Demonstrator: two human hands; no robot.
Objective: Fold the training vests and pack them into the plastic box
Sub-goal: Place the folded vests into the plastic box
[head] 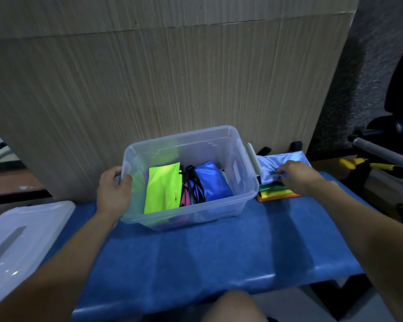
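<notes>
Clear plastic box (240,201) sits on the blue padded worktop (219,252), centre of view, lid off. Inside: a folded neon yellow-green vest (163,189) leaning at the left, a folded royal-blue vest (215,182) at the right, and a tangle of dark and pink fabric (189,189) between them.

Left hand (113,189) grips the box's left rim, fingers curled over the edge and thumb on the outside wall.

Right hand (296,175) is just right of the box, on top of a stack of folded vests. Fingers pinch the pale light-blue satin vest (277,159) that forms the top layer. Below it in the stack: a green vest (272,187), a yellow vest (277,194), and an orange vest (275,199) at the bottom, touching the worktop. Stack sits just beside the box's right latch handle (253,159).

Translucent white box lid (23,240) lies at the near-left, partly on the worktop's left edge, well apart from the box.

Brown corrugated cardboard sheet (172,89) stands upright behind the box. Far right: black gym equipment with a grey padded bar (382,152) and a yellow-handled tool (356,163).
</notes>
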